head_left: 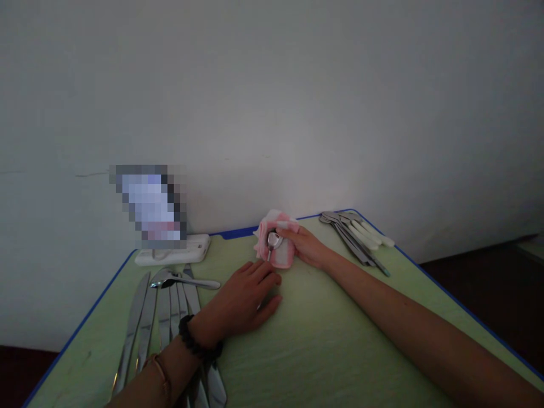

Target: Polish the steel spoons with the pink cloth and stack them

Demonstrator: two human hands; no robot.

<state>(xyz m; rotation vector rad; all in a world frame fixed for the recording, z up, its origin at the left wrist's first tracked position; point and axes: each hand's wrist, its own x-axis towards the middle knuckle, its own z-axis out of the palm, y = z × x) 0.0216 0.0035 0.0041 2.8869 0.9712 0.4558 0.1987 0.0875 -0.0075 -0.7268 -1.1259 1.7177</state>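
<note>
A pink-and-white cloth [285, 258] is gripped in my right hand [305, 245], my thumb on its upper part. Against the cloth rests the shiny bowl of a metal spoon [274, 240]. Its handle runs down into my left hand [250, 297], whose curled fingers close around it and hide most of it. Beneath and beside my left forearm lie several metal table knives [143, 323], partly covered by the arm. Another spoon [198, 281] lies crosswise over the far ends of that group.
A phone with a blurred screen [151, 204] leans above a white device [172, 252] at the back left. Several spoons [340, 229] and white-handled cutlery [365, 233] lie at the back right. The green table [340, 345] has a blue edge and meets a pale wall.
</note>
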